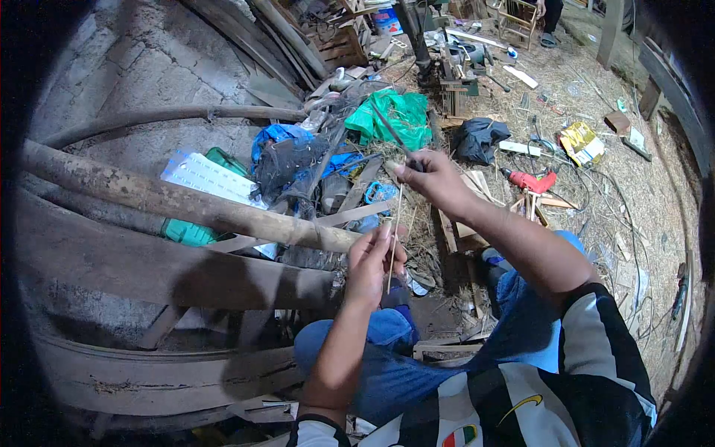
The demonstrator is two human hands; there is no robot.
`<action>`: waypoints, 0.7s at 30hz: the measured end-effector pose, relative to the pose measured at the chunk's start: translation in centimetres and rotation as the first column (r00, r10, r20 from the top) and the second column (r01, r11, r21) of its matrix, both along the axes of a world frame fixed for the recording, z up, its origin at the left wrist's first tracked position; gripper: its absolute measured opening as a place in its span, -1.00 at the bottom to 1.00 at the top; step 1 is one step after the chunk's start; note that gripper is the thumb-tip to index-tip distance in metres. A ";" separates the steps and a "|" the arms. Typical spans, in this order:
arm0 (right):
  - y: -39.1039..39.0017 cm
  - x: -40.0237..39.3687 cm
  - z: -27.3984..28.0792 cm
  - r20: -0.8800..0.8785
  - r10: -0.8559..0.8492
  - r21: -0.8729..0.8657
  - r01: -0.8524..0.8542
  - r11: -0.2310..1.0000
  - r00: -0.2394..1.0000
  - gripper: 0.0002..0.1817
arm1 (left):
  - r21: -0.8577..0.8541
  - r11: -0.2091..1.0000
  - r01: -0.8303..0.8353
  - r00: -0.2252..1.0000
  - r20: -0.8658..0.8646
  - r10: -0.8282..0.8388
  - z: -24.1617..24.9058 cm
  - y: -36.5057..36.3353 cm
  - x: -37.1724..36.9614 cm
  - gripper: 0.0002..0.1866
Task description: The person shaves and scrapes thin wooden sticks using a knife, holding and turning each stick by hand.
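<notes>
My left hand (370,262) is closed around a thin wooden stick (395,242) that stands nearly upright, its lower end poking out below the fingers. Above and to the right, my right hand (441,181) grips a knife (392,128) by its dark handle. The narrow blade points up and to the left, away from the stick. My right fingertips are right at the stick's top end. Just left of my left hand is the end of a thick round pole (194,201).
A green plastic bag (391,119), a black bag (480,140) and a red power drill (530,181) lie ahead on the littered ground. Wooden boards (171,268) run along the left. Cables and wood scraps spread to the right. Part of a person (550,22) shows far off.
</notes>
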State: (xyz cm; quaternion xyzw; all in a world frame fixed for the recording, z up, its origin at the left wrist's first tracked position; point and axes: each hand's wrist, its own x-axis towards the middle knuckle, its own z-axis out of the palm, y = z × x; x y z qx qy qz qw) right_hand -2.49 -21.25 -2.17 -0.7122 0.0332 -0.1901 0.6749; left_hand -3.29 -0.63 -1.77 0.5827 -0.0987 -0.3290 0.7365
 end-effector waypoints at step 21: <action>2.0 -2.2 0.3 0.204 0.089 -0.826 0.123 0.550 0.975 -0.69 | -0.040 0.977 -0.210 0.972 0.102 0.213 1.2 0.7 0.3 -0.72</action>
